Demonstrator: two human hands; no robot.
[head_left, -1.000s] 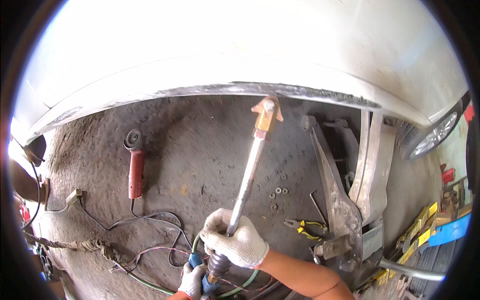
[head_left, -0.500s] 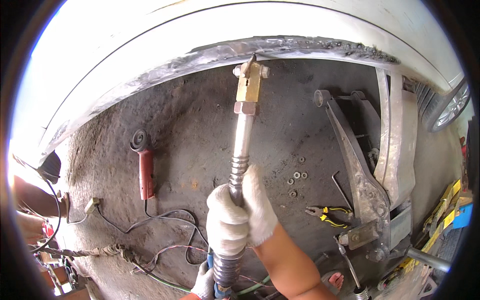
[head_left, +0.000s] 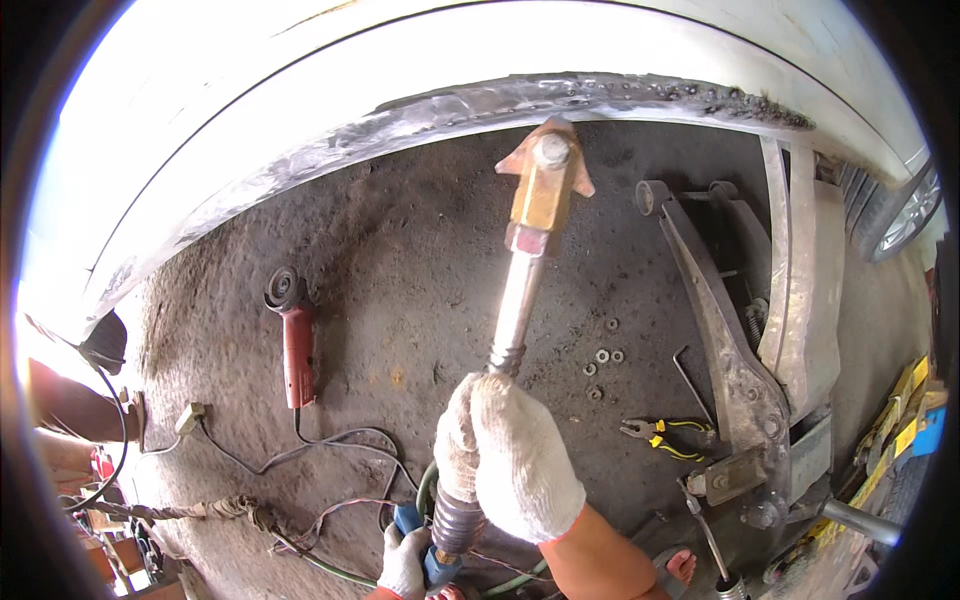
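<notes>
A slide hammer dent puller (head_left: 517, 300) slants up from the lower middle, with a long steel shaft and a brass-coloured head. Bolted across its head is a copper-coloured pointed plate (head_left: 552, 150). Its point is close to the lower edge of the scraped sill (head_left: 440, 118) of a white car; contact cannot be told. My gloved right hand (head_left: 510, 450) wraps round the shaft above the ribbed grip. Lower left, my gloved left hand (head_left: 402, 562) closes on the tool's blue handle (head_left: 440, 568).
A red angle grinder (head_left: 297, 350) lies on the floor at left, its cord running toward my left hand. Right of the shaft are several washers (head_left: 602, 356), a hex key (head_left: 695, 385) and yellow-handled pliers (head_left: 665, 435). A metal jack (head_left: 740, 370) stands at right before the wheel (head_left: 905, 220).
The puller has turned about its shaft, so its pointed plate now shows broadside. Its head has shifted right and slightly down from the bare sill metal. My right hand has rolled with it.
</notes>
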